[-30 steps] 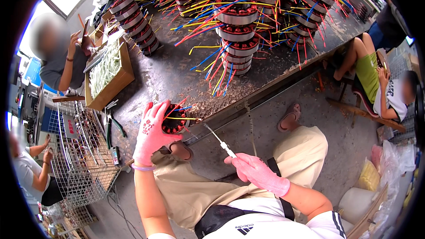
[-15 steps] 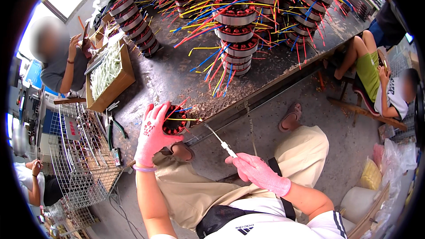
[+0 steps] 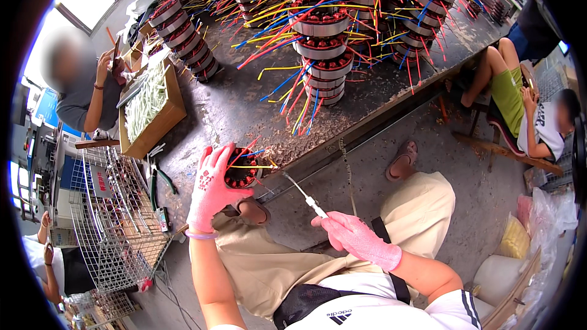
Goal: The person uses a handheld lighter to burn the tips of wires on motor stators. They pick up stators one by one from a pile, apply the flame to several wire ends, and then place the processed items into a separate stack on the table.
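My left hand [image 3: 209, 188], in a pink glove, curls around the side of a motor stator [image 3: 246, 179] at the near edge of the workbench. Red windings line this ring, and yellow, blue and red wires stick out of it. In my right hand [image 3: 359, 239], also gloved in pink, is a slim tool [image 3: 313, 204] with a white handle and a thin metal rod; it looks like a soldering iron. Its tip points at the bench edge, close to the end of the yellow wire [image 3: 252, 166]. Whether they touch is too small to tell.
Tall stacks of stators [image 3: 324, 49] with wires jutting out stand across the dark workbench [image 3: 244, 98]. A cardboard box [image 3: 174, 109] of white sleeves, green-handled pliers [image 3: 164, 180] and a wire basket [image 3: 113, 226] lie left. People sit at both sides.
My hands, the stator and the tool stay nearly in place. The view shifts slightly, and a person at the far lower left has moved their arms.
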`<state>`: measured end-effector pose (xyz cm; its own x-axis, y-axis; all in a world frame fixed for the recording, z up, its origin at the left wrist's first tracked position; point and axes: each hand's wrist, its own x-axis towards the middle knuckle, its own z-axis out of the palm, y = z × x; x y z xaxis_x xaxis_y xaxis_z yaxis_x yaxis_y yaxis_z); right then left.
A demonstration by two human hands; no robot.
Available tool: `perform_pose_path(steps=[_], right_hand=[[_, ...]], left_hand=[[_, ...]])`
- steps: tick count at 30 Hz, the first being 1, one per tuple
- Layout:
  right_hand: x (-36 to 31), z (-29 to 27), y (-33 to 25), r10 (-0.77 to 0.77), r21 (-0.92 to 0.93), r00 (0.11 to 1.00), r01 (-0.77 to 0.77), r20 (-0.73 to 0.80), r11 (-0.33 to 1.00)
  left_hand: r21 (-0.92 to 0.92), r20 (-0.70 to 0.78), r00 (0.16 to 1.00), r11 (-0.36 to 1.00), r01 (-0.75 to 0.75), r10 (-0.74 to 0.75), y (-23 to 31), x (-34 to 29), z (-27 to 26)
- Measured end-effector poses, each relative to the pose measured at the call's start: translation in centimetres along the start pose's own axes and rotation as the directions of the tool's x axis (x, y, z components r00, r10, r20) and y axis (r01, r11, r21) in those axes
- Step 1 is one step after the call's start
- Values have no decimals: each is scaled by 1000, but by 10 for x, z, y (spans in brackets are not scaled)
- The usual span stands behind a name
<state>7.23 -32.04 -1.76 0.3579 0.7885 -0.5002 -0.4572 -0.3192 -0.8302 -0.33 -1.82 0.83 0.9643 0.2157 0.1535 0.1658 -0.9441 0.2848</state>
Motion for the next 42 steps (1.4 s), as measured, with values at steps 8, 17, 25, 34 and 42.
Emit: perform_pose_path(steps=[8, 17, 25, 34, 42], right_hand=[[2, 1, 4, -10, 75, 1000, 10, 0, 997], [1, 2, 0, -16, 78, 1000, 17, -12, 997], [0, 2, -1, -7, 60, 1000, 7, -4, 998], [1, 2, 0, -25, 19, 1000, 25, -6, 1000], [2, 1, 4, -19, 56, 1000, 19, 0, 998]], left_hand=[[-2, 11, 1000, 1000, -11, 11, -1, 1, 0], [-10, 11, 1000, 1000, -6, 6, -3, 0, 2], [21, -6, 1000, 1000, -21, 21, 3, 2, -1], [-3, 4, 1000, 1000, -18, 18, -1, 1, 2], [-12, -4, 999, 999, -33, 33, -4, 0, 3]])
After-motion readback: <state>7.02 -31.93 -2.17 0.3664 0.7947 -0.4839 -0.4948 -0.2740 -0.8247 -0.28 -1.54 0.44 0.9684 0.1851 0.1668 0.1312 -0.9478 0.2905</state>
